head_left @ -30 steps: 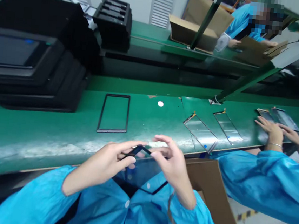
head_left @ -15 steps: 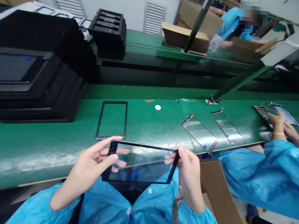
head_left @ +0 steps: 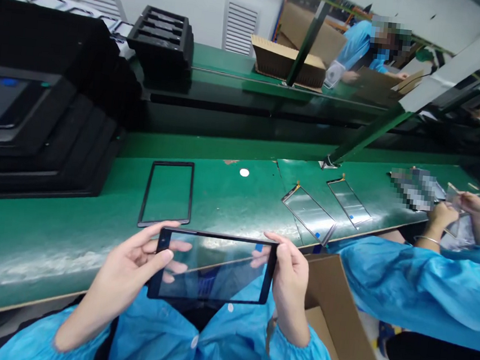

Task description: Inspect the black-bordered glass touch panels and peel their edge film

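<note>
The green desk (head_left: 47,240) runs across the view, with stacked black trays (head_left: 37,126) at its far left and a cardboard box (head_left: 337,314) below its near edge. On it lie an empty black frame (head_left: 167,194) and two clear panels (head_left: 309,212) further right, near a co-worker's blue sleeve (head_left: 403,286). Over the lap, just short of the desk edge, the glass panel (head_left: 214,268) is held level and lengthwise: the left hand (head_left: 129,274) pinches its left end with thumb on top, and the right hand (head_left: 292,275) has its fingers closed on the right end. This looks like an inspection hold; any next move calls for an edge-only grip. Half a second ago the panel sat slightly higher and further right.
</note>
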